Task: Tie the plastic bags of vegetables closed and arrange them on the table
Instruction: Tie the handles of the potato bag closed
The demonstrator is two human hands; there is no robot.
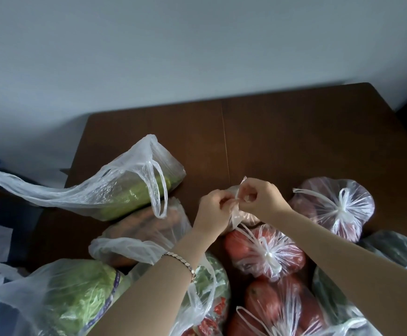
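My left hand (pixel 213 209) and my right hand (pixel 260 198) meet over the middle of the brown table (pixel 294 132). Each pinches a handle of a small clear plastic bag (pixel 243 218) with pale pinkish contents, mostly hidden under my hands. In front of it sits a knotted bag of red tomatoes (pixel 265 253). Another knotted bag with reddish contents (pixel 335 204) lies to the right. On the left lie an open bag of green vegetables (pixel 124 190) and an open bag of carrots (pixel 149 229).
A bag with a lettuce head (pixel 76 297) sits at the near left, more tomato bags (pixel 282 304) at the near centre, and dark green produce in bags (pixel 396 251) at the right. The table's far half stands against a grey wall (pixel 197 57).
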